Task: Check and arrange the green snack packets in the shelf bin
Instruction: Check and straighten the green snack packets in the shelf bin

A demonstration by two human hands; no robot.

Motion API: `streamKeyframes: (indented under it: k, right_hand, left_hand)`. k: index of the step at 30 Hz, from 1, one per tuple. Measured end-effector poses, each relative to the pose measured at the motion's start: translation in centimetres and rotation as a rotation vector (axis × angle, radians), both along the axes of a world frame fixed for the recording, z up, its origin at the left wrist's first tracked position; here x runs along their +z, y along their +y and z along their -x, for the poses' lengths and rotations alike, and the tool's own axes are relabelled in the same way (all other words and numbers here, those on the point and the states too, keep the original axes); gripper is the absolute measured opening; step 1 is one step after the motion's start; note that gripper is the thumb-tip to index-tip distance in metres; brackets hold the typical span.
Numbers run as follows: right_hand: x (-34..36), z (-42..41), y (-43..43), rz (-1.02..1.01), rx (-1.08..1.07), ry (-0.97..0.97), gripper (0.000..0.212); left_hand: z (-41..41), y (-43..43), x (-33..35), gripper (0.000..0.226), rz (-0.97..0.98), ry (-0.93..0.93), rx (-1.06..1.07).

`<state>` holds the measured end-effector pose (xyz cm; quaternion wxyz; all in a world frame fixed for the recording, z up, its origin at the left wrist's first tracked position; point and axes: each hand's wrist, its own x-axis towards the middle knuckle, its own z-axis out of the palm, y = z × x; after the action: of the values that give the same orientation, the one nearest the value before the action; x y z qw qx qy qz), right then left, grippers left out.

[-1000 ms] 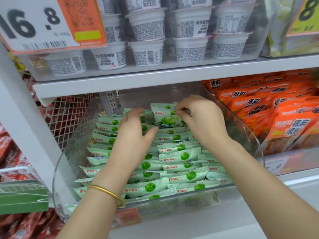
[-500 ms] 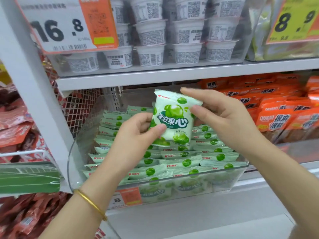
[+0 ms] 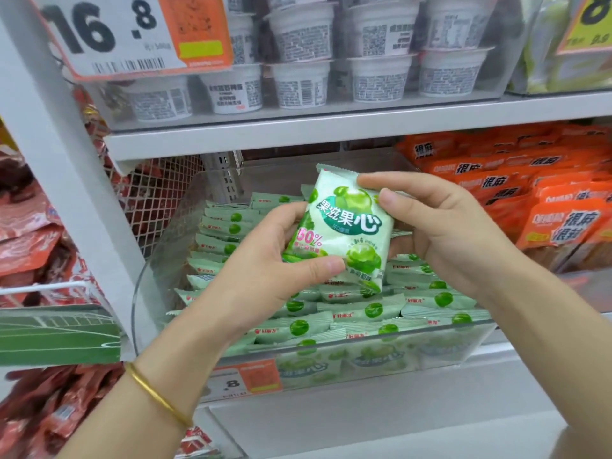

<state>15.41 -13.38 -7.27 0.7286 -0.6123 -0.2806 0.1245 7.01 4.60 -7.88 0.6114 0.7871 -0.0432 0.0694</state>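
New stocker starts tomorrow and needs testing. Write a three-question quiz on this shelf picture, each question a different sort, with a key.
1. True or false: both the left hand and the right hand grip the green packet that is up in front of the clear bin.
2. Multiple choice: what lies in the bin just right of the clear bin? A) white cups B) orange packets C) glass bottles
3. Fill in: the gold bangle sits on the wrist of the ___ hand.

Key: 1 true; 2 B; 3 left.
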Motion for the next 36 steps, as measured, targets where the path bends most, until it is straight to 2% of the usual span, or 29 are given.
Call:
streamKeyframes:
  k: [8, 12, 14, 16, 18, 21, 23, 27, 30, 32, 36]
  right_hand:
    - [-0.2, 0.0, 0.8, -0.017, -0.055, 0.000, 0.020]
    - [-0.2, 0.2, 0.9, -0.047, -0.096, 0.011, 0.021]
    - [-0.2, 0.3, 0.9, -0.064, -0.118, 0.027, 0.020]
    - [-0.2, 0.4, 0.9, -0.069, -0.141, 0.040, 0.019]
    - [-0.2, 0.5, 0.9, -0.087, -0.154, 0.061, 0.018]
    - [-0.2, 0.9, 1.1, -0.094, -0.138, 0.071, 0.023]
    - [-0.1, 1.2, 1.1, -0.082, -0.110, 0.054, 0.031]
    - [-0.1, 1.4, 0.9, -0.003, -0.144, -0.056, 0.037]
    - [-0.5, 1.0, 0.4, 0.245, -0.383, -0.409, 0.031]
    - [-0.6, 0.7, 0.1, 0.364, -0.483, -0.569, 0.032]
    - [-0.9, 0.6, 0.0, 0.254, -0.343, -0.547, 0.041]
  left_hand:
    - [0.0, 0.1, 0.2, 0.062, -0.007, -0.021, -0.004]
    - [-0.3, 0.0, -0.3, 0.071, -0.028, -0.055, 0.083]
    - [-0.3, 0.0, -0.9, 0.062, -0.167, -0.147, 0.198]
    - [-0.2, -0.2, -1.1, 0.047, -0.418, -0.312, 0.316]
    - [0.0, -0.4, -1.1, 0.046, -0.638, -0.420, 0.349]
    - [0.2, -0.9, -1.1, 0.066, -0.715, -0.350, 0.306]
    - [0.1, -0.9, -1.3, 0.064, -0.741, -0.330, 0.299]
    - [0.2, -0.7, -0.6, 0.028, -0.565, -0.313, 0.262]
    - [0.6, -0.8, 0.0, 0.024, -0.447, -0.268, 0.245]
    - [0.7, -0.8, 0.1, 0.022, -0.340, -0.236, 0.249]
    - [0.5, -0.8, 0.1, 0.021, -0.146, -0.180, 0.228]
